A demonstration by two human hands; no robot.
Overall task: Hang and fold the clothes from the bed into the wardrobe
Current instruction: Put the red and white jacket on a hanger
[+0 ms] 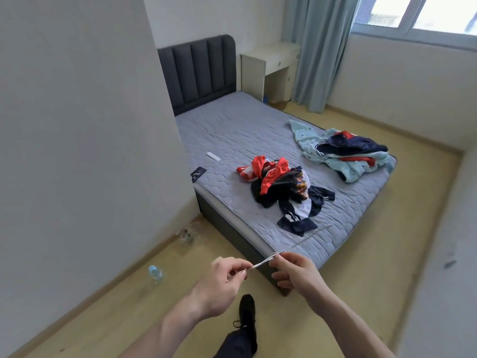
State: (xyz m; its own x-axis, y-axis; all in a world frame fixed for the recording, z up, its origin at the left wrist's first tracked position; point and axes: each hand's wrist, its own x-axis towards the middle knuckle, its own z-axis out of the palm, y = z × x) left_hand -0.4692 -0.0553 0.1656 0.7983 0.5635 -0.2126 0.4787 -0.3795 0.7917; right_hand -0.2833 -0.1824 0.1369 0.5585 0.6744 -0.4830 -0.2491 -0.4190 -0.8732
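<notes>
Both hands, left hand (pixel 222 277) and right hand (pixel 294 270), pinch a thin light hanger (pixel 296 244) at lower centre, while the soft, floppy clothes (pixel 281 187) lie mid-frame on the bed (pixel 232 130), best gathered by collar or shoulders.

The thin white item (pixel 291 248) pinched between both hands is motion-blurred, so its shape is unclear. The window (pixel 418 14), upper right, is cut by the frame's edge.
</notes>
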